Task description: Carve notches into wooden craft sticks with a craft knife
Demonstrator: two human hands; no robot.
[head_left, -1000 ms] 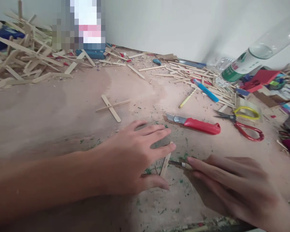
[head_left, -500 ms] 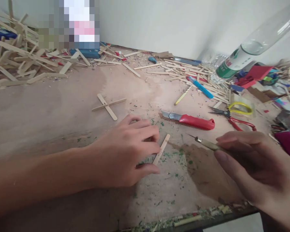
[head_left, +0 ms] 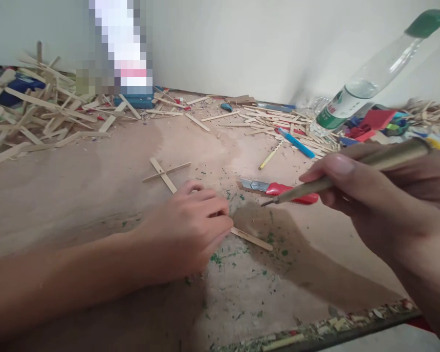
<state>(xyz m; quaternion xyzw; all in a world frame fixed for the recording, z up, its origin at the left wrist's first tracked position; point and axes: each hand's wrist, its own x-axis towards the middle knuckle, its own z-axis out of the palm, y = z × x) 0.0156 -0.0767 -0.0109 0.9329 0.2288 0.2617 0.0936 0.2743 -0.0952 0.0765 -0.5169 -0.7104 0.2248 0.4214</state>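
My left hand rests on the wooden table with its fingers closed on one end of a craft stick. The stick points to the right and slightly toward me, with a small dark mark near my fingertips. In my right hand is an awl, gripped like a pen. Its thin dark tip hangs above the table, up and to the right of the stick and apart from it. Beyond my left hand lie two crossed craft sticks. A red utility knife lies partly behind the awl, blade exposed.
Loose craft sticks heap up at the back left and back right. A water bottle leans near the wall. A drill bit and a blue pen-like object lie before it. Shavings line the table's front edge.
The stick at my left hand has swung from slanting upward to pointing right and toward me. My right hand has risen and brought the awl leftward, now covering the scissors. The view has shifted slightly.
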